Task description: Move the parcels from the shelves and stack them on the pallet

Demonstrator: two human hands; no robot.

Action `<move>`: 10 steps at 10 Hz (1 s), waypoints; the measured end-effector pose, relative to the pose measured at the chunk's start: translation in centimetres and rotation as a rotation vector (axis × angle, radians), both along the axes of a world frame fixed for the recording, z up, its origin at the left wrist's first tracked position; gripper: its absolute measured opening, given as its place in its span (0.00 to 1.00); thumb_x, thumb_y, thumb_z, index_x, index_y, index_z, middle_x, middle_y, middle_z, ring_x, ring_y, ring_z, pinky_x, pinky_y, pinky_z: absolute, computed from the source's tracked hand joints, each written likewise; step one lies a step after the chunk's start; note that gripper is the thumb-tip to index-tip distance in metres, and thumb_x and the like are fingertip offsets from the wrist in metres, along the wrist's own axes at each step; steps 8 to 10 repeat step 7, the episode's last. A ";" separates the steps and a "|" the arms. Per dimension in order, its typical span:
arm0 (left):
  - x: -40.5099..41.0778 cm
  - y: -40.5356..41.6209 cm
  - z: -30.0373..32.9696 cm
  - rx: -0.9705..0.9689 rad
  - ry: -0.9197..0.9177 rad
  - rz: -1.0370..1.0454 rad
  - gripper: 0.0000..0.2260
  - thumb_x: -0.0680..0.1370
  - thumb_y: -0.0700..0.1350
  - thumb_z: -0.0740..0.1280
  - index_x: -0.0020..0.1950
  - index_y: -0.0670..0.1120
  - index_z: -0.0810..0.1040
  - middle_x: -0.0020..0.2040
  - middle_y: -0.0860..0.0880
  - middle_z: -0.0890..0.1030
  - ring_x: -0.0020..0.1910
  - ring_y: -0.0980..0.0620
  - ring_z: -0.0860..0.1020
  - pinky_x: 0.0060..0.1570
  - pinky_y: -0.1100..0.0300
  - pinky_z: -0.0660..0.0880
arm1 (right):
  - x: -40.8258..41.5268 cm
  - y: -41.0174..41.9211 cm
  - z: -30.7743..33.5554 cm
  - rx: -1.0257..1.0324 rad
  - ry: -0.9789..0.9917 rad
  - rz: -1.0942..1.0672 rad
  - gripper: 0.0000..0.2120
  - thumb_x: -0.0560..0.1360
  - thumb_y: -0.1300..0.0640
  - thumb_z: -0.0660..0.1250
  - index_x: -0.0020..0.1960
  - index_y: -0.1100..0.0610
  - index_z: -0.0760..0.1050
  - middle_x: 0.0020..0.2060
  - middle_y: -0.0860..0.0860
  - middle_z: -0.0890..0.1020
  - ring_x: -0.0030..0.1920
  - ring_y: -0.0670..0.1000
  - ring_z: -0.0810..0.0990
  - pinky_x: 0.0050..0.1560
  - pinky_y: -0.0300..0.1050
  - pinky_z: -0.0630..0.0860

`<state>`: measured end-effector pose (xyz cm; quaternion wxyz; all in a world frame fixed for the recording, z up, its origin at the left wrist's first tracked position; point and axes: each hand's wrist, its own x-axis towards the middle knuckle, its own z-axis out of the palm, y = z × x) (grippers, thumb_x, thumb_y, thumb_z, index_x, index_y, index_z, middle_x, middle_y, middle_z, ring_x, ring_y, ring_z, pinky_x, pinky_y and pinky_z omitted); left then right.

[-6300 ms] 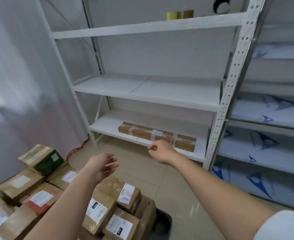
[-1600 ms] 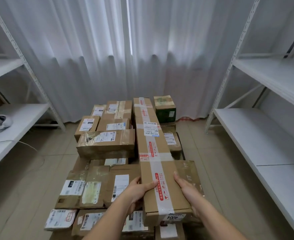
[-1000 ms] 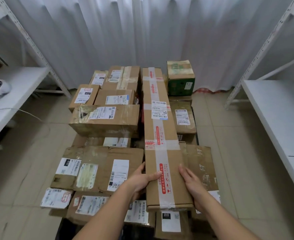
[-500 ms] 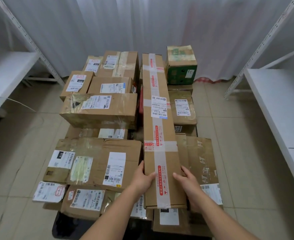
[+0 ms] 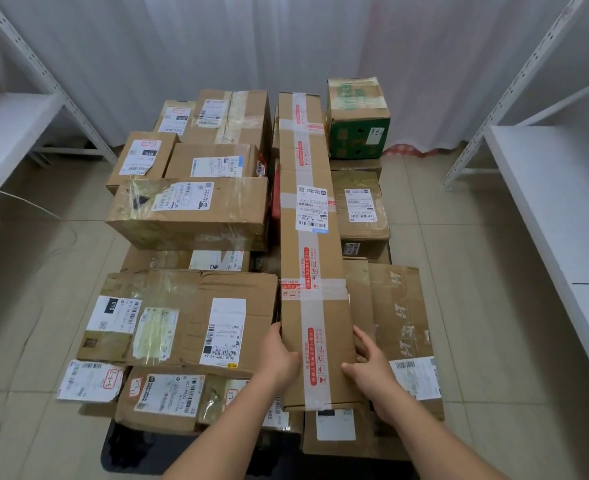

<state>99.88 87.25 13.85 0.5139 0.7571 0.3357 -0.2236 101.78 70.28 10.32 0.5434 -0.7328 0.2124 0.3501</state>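
A long narrow cardboard parcel (image 5: 308,237) with red-printed tape and a white label lies lengthwise on top of the stacked parcels. My left hand (image 5: 279,358) grips its near left edge, thumb over the top. My right hand (image 5: 369,365) holds the near right edge the same way. Under and around it lie several brown parcels, among them a wide flat box (image 5: 189,317) to the left and a green box (image 5: 358,119) at the far right. The black pallet (image 5: 130,452) shows only at the near left corner.
White metal shelves stand on both sides: an empty shelf (image 5: 559,202) on the right, another shelf (image 5: 5,133) on the left with a thin cable hanging off it. A white curtain (image 5: 251,39) closes the back. Beige floor tiles (image 5: 476,306) surround the stack.
The long parcel came from the right shelf and now lies along the stack. Over the last second it has sunk lower and slid slightly forward; both hands still hold its near end.
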 end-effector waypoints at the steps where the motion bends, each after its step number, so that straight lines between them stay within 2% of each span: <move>1: -0.2 0.1 0.0 0.030 0.011 -0.001 0.17 0.78 0.35 0.66 0.65 0.46 0.71 0.47 0.56 0.76 0.45 0.57 0.74 0.38 0.69 0.72 | -0.1 -0.2 -0.1 -0.020 0.038 -0.004 0.33 0.77 0.66 0.66 0.77 0.47 0.60 0.68 0.51 0.73 0.53 0.47 0.75 0.47 0.43 0.78; 2: -0.4 0.1 0.5 0.023 0.047 -0.004 0.16 0.80 0.35 0.64 0.66 0.44 0.70 0.53 0.51 0.78 0.47 0.54 0.75 0.43 0.65 0.74 | -0.2 -0.6 0.5 -0.044 0.085 -0.036 0.29 0.78 0.63 0.67 0.76 0.51 0.63 0.66 0.53 0.75 0.54 0.50 0.76 0.48 0.45 0.77; 3: -0.2 0.3 1.5 0.011 0.066 0.013 0.13 0.80 0.36 0.63 0.64 0.44 0.71 0.48 0.53 0.77 0.45 0.54 0.76 0.40 0.63 0.75 | -0.2 -0.8 1.2 -0.045 0.091 -0.092 0.26 0.78 0.64 0.66 0.74 0.53 0.66 0.67 0.54 0.75 0.56 0.53 0.76 0.49 0.45 0.76; 4: -0.2 0.7 3.0 -0.014 0.072 0.043 0.12 0.81 0.38 0.62 0.64 0.46 0.69 0.48 0.52 0.76 0.44 0.54 0.75 0.44 0.57 0.77 | 0.2 -0.6 2.3 -0.063 0.069 -0.114 0.23 0.79 0.64 0.66 0.72 0.54 0.68 0.64 0.53 0.76 0.54 0.52 0.75 0.51 0.46 0.75; 5: -0.6 1.2 4.4 -0.020 0.058 0.068 0.18 0.81 0.39 0.63 0.71 0.42 0.67 0.55 0.48 0.76 0.48 0.51 0.76 0.44 0.58 0.77 | 0.6 -0.2 3.9 -0.070 0.027 -0.107 0.22 0.79 0.64 0.65 0.71 0.55 0.69 0.58 0.52 0.76 0.50 0.50 0.75 0.47 0.43 0.76; 6: -1.5 1.9 6.2 -0.011 0.043 0.090 0.15 0.80 0.40 0.64 0.67 0.43 0.71 0.58 0.45 0.78 0.53 0.46 0.78 0.54 0.50 0.78 | 0.5 0.3 5.5 -0.063 -0.019 -0.089 0.22 0.78 0.64 0.66 0.71 0.56 0.69 0.62 0.55 0.76 0.54 0.52 0.77 0.48 0.45 0.79; 7: -2.5 2.7 8.1 -0.031 0.003 0.111 0.13 0.80 0.39 0.63 0.64 0.44 0.72 0.52 0.43 0.79 0.44 0.47 0.77 0.49 0.52 0.78 | -0.2 1.1 7.8 -0.053 -0.060 -0.075 0.22 0.78 0.64 0.66 0.71 0.56 0.70 0.62 0.55 0.76 0.51 0.51 0.79 0.55 0.50 0.80; 10: -2.5 2.7 8.1 -0.031 0.003 0.111 0.13 0.80 0.39 0.63 0.64 0.44 0.72 0.52 0.43 0.79 0.44 0.47 0.77 0.49 0.52 0.78 | -0.2 1.1 7.8 -0.053 -0.060 -0.075 0.22 0.78 0.64 0.66 0.71 0.56 0.70 0.62 0.55 0.76 0.51 0.51 0.79 0.55 0.50 0.80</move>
